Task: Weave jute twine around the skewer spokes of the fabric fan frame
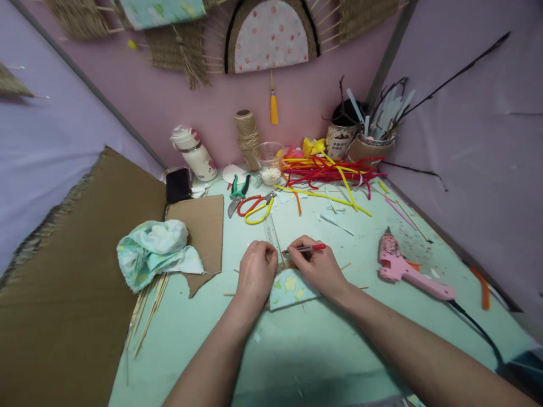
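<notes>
My right hand (318,265) grips a red pen (316,247), its tip pointing left toward a thin wooden stick (278,237). My left hand (258,265) is closed in a pinch beside the stick; what its fingertips hold is hidden. A clear ruler (270,230) lies along the stick, partly behind my left fingers. Between and below my hands is a piece covered in pale blue floral fabric (291,289), with thin sticks poking out on both sides.
Red-and-yellow-handled scissors (258,209) and green-handled pruners (238,192) lie beyond my hands. A pink glue gun (407,271) rests right. Pipe cleaners (322,172), twine (247,135) and a bottle (197,155) are at the back. Crumpled cloth (155,251) and cardboard (207,226) lie left.
</notes>
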`<state>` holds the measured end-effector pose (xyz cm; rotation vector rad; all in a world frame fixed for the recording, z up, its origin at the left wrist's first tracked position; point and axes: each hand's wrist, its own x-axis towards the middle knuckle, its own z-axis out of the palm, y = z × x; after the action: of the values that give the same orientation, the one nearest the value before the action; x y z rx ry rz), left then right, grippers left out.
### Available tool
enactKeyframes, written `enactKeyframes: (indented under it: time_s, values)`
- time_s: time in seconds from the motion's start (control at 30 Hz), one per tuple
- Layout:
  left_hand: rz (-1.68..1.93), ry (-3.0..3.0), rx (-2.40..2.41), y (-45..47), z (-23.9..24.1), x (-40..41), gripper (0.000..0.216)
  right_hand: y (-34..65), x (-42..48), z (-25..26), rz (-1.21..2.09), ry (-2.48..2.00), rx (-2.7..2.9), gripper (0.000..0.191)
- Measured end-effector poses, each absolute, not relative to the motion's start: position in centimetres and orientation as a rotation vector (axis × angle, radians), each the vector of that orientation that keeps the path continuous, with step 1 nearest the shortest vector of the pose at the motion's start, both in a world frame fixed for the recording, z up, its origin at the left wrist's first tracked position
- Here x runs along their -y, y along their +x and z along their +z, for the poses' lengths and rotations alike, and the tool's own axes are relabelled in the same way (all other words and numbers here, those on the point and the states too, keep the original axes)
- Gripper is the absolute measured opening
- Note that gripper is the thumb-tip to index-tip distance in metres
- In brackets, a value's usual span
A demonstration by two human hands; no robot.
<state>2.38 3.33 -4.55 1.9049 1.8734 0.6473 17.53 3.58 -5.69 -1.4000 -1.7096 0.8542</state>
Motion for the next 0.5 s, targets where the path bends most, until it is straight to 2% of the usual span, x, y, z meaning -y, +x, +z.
enactKeyframes:
  time_s: [0.5]
  values:
    - [0.83,1.685,-1.841,2.0,-4.55,-3.34,0.008,17.55,-3.48,-5.72,0.843,-1.401,1.698,0.015]
